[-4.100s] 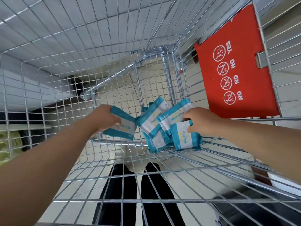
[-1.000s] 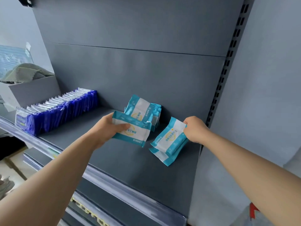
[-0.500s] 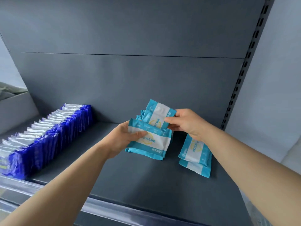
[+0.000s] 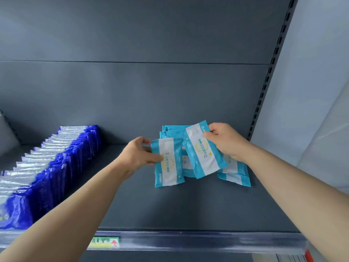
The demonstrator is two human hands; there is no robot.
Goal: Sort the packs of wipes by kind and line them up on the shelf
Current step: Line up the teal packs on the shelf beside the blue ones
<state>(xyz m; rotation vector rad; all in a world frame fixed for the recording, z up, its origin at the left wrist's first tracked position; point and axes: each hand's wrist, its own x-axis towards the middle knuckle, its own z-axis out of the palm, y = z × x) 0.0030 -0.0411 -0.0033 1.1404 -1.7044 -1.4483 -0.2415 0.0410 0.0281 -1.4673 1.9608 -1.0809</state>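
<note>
- Dark grey metal shelf board point(image 4: 188, 207): bare at centre, front edge to mid-depth.
- Row of upright dark-blue-and-silver foil wipe packs point(image 4: 56, 163) blocks left side, from front edge back toward the back panel.
- Teal-and-white plastic wipe packs point(image 4: 234, 176) lie flat near right edge; others stand at the back panel.
- Left hand point(image 4: 139, 156) and right hand point(image 4: 224, 140) each hold one such pack at back centre.

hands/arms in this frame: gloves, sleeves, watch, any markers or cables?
Left hand and right hand are bare, with no gloves. No ring, watch or wristband shows. Left forearm and right forearm are uncovered as far as the frame reaches, with no sleeve edge in view. No markers, straps or cables on either arm.
</note>
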